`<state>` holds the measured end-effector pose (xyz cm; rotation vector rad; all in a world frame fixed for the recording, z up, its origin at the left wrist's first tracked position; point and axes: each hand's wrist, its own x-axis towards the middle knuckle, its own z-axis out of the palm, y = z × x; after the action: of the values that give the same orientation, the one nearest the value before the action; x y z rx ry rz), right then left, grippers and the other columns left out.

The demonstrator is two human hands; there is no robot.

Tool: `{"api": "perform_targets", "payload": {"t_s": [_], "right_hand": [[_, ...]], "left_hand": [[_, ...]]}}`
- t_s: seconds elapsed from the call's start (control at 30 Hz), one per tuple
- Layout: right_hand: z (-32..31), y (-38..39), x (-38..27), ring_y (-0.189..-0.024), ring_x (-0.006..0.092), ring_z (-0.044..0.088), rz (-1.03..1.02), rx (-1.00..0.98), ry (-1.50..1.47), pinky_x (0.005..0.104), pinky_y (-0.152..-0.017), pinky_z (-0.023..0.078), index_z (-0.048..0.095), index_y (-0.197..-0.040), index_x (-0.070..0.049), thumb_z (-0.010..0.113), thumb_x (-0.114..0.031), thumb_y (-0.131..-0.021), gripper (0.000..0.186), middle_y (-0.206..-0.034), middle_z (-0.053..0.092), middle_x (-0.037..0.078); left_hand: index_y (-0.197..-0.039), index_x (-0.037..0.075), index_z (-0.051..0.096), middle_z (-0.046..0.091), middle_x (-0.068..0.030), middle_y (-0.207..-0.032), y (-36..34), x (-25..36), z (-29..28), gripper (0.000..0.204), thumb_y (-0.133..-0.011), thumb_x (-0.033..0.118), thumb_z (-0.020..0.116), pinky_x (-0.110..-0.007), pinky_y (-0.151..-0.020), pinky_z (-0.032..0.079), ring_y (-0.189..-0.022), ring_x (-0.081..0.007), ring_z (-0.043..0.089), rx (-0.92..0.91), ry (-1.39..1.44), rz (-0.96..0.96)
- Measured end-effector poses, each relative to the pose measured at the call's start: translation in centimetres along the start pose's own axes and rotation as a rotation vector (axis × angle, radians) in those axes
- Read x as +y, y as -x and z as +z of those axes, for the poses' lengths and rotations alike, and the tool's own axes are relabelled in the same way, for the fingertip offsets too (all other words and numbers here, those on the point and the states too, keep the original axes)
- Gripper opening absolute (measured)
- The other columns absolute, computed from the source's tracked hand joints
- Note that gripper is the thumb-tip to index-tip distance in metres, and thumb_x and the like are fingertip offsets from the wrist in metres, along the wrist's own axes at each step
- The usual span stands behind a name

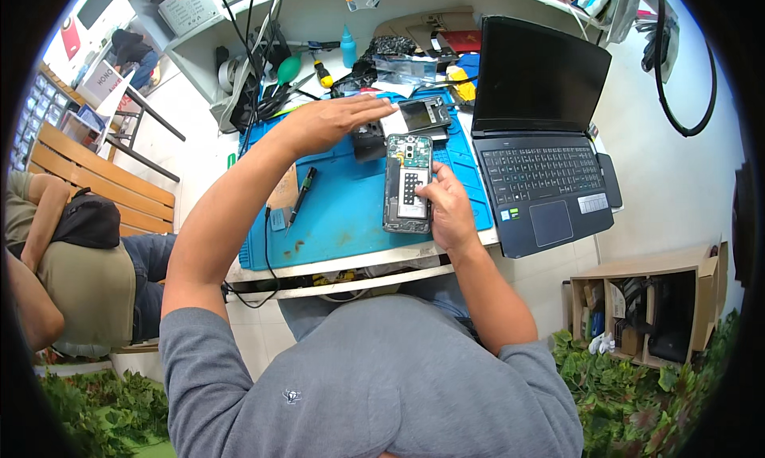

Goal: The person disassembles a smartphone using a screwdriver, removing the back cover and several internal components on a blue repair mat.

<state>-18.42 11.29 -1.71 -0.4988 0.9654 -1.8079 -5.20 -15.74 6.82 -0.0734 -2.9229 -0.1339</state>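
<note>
My right hand [451,209] grips an opened smartphone [409,184] by its right edge, thumb over the battery area. The phone's back is off, baring a green circuit board at the top and a pale battery with a black dotted patch. Up and to the left, my left hand [335,121] is stretched out flat, fingers straight and pointing right. Its fingertips are close to a second dark phone part [425,115], and a black object [369,145] sits below that hand. Whether the fingers touch either one I cannot tell. Both are over a blue work mat [343,211].
An open laptop [542,159] stands to the right. A slim black screwdriver [304,193] lies left on the mat. Behind are a yellow-black screwdriver [323,74], a green air blower [289,69], a blue bottle [348,47] and clutter. Someone sits on a wooden bench [107,175] at left.
</note>
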Motion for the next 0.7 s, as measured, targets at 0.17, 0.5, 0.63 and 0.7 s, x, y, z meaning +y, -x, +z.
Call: {"api": "perform_targets", "payload": {"t_s": [0.17,0.5,0.63,0.7], "right_hand": [[0.9,0.1,0.0,-0.105,0.0193,0.078,-0.006,-0.042,0.042,0.0358,-0.096,0.066,0.049,-0.140,0.003,0.060,0.007,-0.104,0.038,-0.120,0.077,0.016],[2.7,-0.4,1.4,-0.106,0.0178,0.078,0.057,-0.109,0.059,0.0342,-0.091,0.067,0.046,-0.146,0.002,0.060,0.007,-0.106,0.042,-0.121,0.077,0.016],[3.0,-0.4,1.8,-0.104,0.0167,0.078,0.061,-0.167,0.101,0.0330,-0.090,0.067,0.046,-0.147,0.003,0.059,0.007,-0.107,0.042,-0.120,0.077,0.015],[3.5,-0.1,1.7,-0.103,0.0157,0.078,0.058,-0.184,0.139,0.0320,-0.089,0.066,0.046,-0.147,0.003,0.058,0.007,-0.107,0.042,-0.119,0.077,0.015]], "left_hand": [[-0.160,0.016,0.060,0.075,-0.0138,-0.139,1.8,2.8,-2.2,0.071,-0.095,0.000,0.082,-0.040,-0.101,0.064,-0.121,-0.0272,0.076,0.256,0.279,-0.332],[-0.125,0.009,0.083,0.074,-0.0040,-0.112,6.6,9.5,0.2,0.032,-0.093,0.006,0.089,-0.029,-0.078,0.057,-0.090,-0.0138,0.071,0.325,0.577,-0.476],[-0.117,0.008,0.084,0.072,-0.0044,-0.105,6.7,9.8,0.1,0.024,-0.094,0.007,0.088,-0.032,-0.076,0.057,-0.090,-0.0166,0.072,0.334,0.483,-0.470],[-0.113,0.007,0.084,0.072,-0.0050,-0.102,6.7,9.6,-0.2,0.020,-0.094,0.007,0.088,-0.033,-0.076,0.056,-0.090,-0.0186,0.072,0.331,0.455,-0.440]]}}
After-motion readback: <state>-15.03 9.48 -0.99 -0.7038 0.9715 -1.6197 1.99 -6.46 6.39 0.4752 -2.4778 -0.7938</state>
